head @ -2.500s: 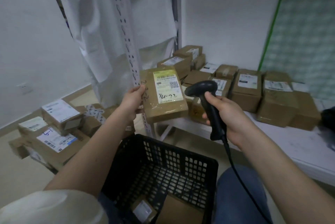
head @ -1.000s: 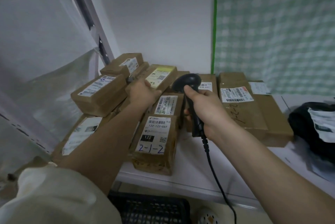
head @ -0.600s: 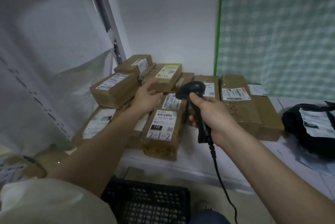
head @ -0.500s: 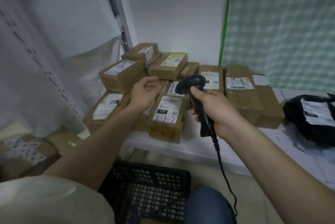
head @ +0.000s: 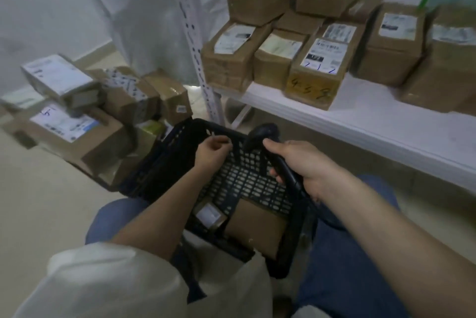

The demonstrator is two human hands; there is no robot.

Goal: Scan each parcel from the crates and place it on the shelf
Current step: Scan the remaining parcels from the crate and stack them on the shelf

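- The person's left hand (head: 212, 154) hangs above the black crate (head: 180, 163), fingers loosely curled and holding nothing.
- The right hand (head: 300, 165) grasps the handle of the black scanner (head: 260, 136), whose head points to the far side, over the crate's far rim.
- The step in hand, I think, is to take the next parcel. Two lie at the near end of the crate floor: a small parcel (head: 210, 216) with a white label, and just to its right a larger brown parcel (head: 255, 227).
- To do it well, the left hand should come straight down between the walls and take one parcel by its edges, label up, so the scanner can read it.
- The crate's walls are high and its opening is narrow; the scanner's cable goes down near the right wall and could catch there.
- The shelf (head: 360, 116) on the far right carries many boxes at the left; the bare part on the near right has room.
- Loose boxes (head: 77, 122) are piled on the floor at the left, close to the crate.
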